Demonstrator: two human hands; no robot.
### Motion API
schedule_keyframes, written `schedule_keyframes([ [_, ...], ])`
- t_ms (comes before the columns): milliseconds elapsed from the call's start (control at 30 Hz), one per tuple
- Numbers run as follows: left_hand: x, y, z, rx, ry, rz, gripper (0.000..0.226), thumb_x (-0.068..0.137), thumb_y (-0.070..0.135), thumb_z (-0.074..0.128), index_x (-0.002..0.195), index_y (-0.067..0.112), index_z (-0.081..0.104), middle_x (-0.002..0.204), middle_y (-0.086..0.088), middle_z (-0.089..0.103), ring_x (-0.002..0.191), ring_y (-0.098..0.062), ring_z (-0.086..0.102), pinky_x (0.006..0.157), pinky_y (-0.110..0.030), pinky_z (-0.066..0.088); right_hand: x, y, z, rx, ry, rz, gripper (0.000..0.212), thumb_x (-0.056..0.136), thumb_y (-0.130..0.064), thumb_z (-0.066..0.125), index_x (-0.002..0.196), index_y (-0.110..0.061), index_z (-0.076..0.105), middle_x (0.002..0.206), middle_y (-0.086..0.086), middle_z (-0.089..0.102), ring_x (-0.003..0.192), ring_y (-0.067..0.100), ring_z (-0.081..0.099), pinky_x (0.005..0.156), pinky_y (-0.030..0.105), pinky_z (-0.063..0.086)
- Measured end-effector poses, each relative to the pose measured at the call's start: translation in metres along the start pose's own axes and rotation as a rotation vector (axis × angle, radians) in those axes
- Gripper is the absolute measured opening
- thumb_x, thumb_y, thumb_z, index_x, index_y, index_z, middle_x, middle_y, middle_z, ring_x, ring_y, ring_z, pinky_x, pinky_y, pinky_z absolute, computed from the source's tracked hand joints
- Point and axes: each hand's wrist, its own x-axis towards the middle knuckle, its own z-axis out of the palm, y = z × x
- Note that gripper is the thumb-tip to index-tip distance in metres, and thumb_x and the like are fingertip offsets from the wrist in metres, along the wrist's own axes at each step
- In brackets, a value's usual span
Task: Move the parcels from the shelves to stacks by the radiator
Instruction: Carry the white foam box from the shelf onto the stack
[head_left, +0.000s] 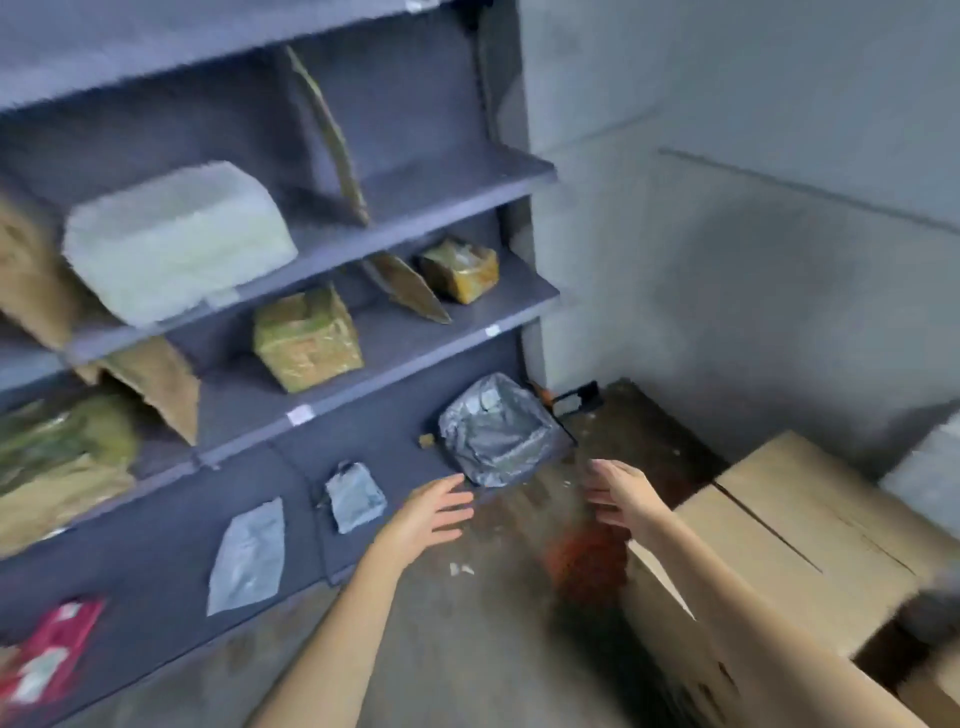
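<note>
Left hand and right hand: both spread wide, empty, flanking the grey plastic-wrapped parcel on the bottom shelf. Large cardboard box closed.

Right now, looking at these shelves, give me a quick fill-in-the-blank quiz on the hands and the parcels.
1. Both hands, the left hand and the right hand, are open and hold ____.
2. The crumpled parcel nearest the hands is ____ in colour.
3. That parcel sits on the ____ shelf.
4. The large white parcel sits ____ the shelf with the small brown box.

Missing words: nothing; grey; bottom; above
</note>
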Motion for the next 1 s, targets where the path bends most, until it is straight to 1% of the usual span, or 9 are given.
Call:
schedule_keyframes([
  [100, -0.049, 0.028, -0.113, -0.006, 0.225, 0.069, 0.039, 0.099, 0.031, 0.040, 0.134, 0.016, 0.046, 0.134, -0.010, 0.054, 0.109, -0.024, 0.057, 0.096, -0.037, 0.043, -0.001, -0.070, 0.113, -0.037, -0.200, -0.118, 0.036, 0.099, -0.026, 0.042, 0.127, -0.006, 0.050, 0.112, 0.013, 0.057, 0.102, 0.028, 0.055, 0.072, 0.030, 0.041],
  [233, -0.099, 0.040, -0.226, -0.106, 0.454, 0.150, 0.040, 0.100, 0.030, 0.037, 0.136, 0.013, 0.043, 0.137, -0.011, 0.051, 0.125, -0.029, 0.050, 0.095, -0.036, 0.040, -0.015, -0.129, 0.240, -0.104, -0.417, -0.255, 0.028, 0.097, -0.031, 0.047, 0.119, -0.015, 0.051, 0.121, 0.010, 0.056, 0.100, 0.022, 0.055, 0.084, 0.040, 0.048],
  [333, -0.106, 0.044, -0.275, -0.157, 0.516, 0.172, 0.041, 0.101, 0.031, 0.035, 0.138, 0.016, 0.042, 0.140, -0.008, 0.048, 0.129, -0.027, 0.045, 0.102, -0.040, 0.038, -0.009, -0.167, 0.303, -0.136, -0.440, -0.399, 0.029, 0.097, -0.026, 0.046, 0.123, -0.014, 0.052, 0.127, 0.009, 0.054, 0.101, 0.021, 0.054, 0.093, 0.042, 0.046],
  [400, -0.094, 0.052, -0.302, -0.187, 0.537, 0.181, 0.040, 0.101, 0.031, 0.035, 0.138, 0.018, 0.042, 0.142, -0.006, 0.046, 0.131, -0.025, 0.043, 0.102, -0.042, 0.037, 0.006, -0.195, 0.334, -0.125, -0.421, -0.484, 0.036, 0.097, -0.025, 0.046, 0.130, -0.012, 0.047, 0.133, 0.010, 0.050, 0.112, 0.025, 0.052, 0.094, 0.040, 0.043],
  [567, -0.040, 0.103, -0.351, -0.243, 0.566, 0.243, 0.048, 0.096, 0.045, 0.039, 0.139, 0.025, 0.038, 0.134, 0.004, 0.051, 0.120, -0.017, 0.049, 0.087, -0.035, 0.045, 0.076, -0.267, 0.383, -0.053, -0.269, -0.602, 0.054, 0.095, -0.034, 0.048, 0.142, -0.014, 0.031, 0.148, 0.009, 0.035, 0.130, 0.028, 0.041, 0.104, 0.040, 0.036],
  [700, 0.001, 0.157, -0.383, -0.408, 0.577, 0.230, 0.076, 0.086, 0.069, 0.030, 0.148, 0.028, 0.016, 0.152, -0.007, 0.030, 0.137, -0.028, 0.033, 0.106, -0.048, 0.036, 0.134, -0.314, 0.397, -0.056, -0.137, -0.582, 0.064, 0.093, -0.045, 0.048, 0.145, -0.015, 0.027, 0.153, 0.009, 0.028, 0.139, 0.031, 0.029, 0.113, 0.046, 0.028],
  [833, 0.037, 0.206, -0.420, -0.565, 0.697, 0.312, 0.080, 0.084, 0.071, 0.031, 0.149, 0.027, 0.017, 0.152, -0.006, 0.030, 0.138, -0.028, 0.032, 0.109, -0.052, 0.031, 0.177, -0.352, 0.407, -0.078, -0.283, -0.552, 0.072, 0.089, -0.052, 0.050, 0.146, -0.014, 0.028, 0.149, 0.004, 0.035, 0.134, 0.027, 0.036, 0.101, 0.035, 0.033],
  [967, 0.063, 0.221, -0.431, -0.691, 0.537, 0.331, 0.083, 0.074, 0.078, 0.040, 0.139, 0.025, 0.042, 0.112, -0.005, 0.061, 0.094, -0.027, 0.062, 0.085, -0.049, 0.050, 0.192, -0.363, 0.416, -0.066, -0.450, -0.387, 0.066, 0.078, -0.068, 0.049, 0.127, -0.024, 0.050, 0.126, -0.004, 0.054, 0.116, 0.025, 0.053, 0.093, 0.037, 0.045],
  [1000, 0.067, 0.220, -0.433, -0.673, 0.508, 0.321, 0.084, 0.072, 0.079, 0.042, 0.139, 0.028, 0.040, 0.116, -0.005, 0.060, 0.096, -0.028, 0.062, 0.087, -0.050, 0.050, 0.192, -0.362, 0.416, -0.072, -0.491, -0.350, 0.063, 0.072, -0.074, 0.048, 0.117, -0.029, 0.053, 0.118, -0.003, 0.058, 0.107, 0.023, 0.058, 0.086, 0.037, 0.050],
])
